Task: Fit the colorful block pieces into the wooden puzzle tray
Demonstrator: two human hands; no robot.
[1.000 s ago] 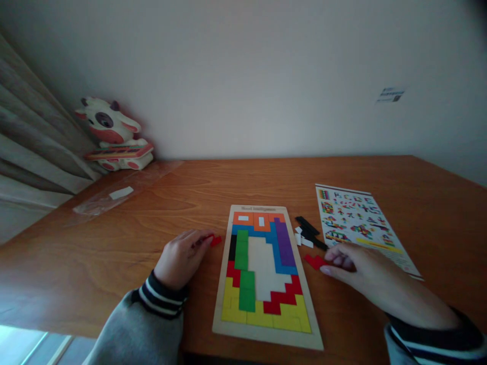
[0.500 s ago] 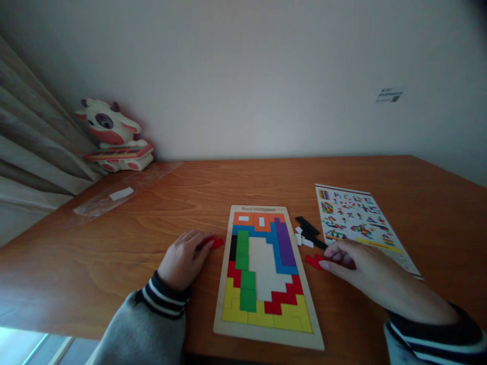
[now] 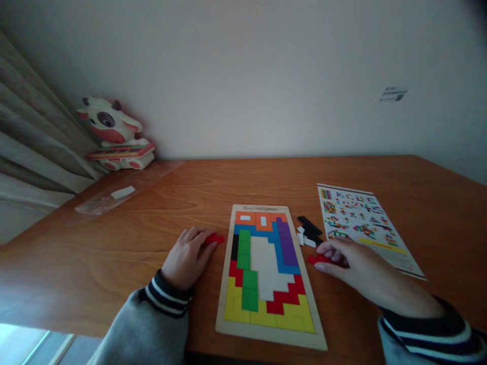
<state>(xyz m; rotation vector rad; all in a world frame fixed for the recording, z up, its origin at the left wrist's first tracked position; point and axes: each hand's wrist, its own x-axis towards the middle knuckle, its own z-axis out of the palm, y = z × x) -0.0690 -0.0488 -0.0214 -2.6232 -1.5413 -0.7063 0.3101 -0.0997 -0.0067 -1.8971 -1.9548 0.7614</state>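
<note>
A wooden puzzle board [image 3: 266, 332] lies on the desk, filled round its edges with orange, blue, purple, green, yellow and red blocks; its middle is bare. My left hand [image 3: 188, 256] rests left of the board, fingers curled on a small red block [image 3: 215, 239]. My right hand [image 3: 355, 263] lies right of the board, its fingertips pinching another red block [image 3: 317, 259]. Black and white loose blocks [image 3: 309, 232] lie just beyond that hand.
A printed pattern sheet [image 3: 361, 223] lies at the right. A cow-shaped toy [image 3: 112, 134] stands at the back left by a curtain [image 3: 30, 142]. A clear plastic bag [image 3: 122, 192] lies near it. The wooden desk [image 3: 228, 182] ends at a wall.
My right hand has shifted slightly left and closed its fingertips on the red block beside the board. My left hand has stayed on its red block.
</note>
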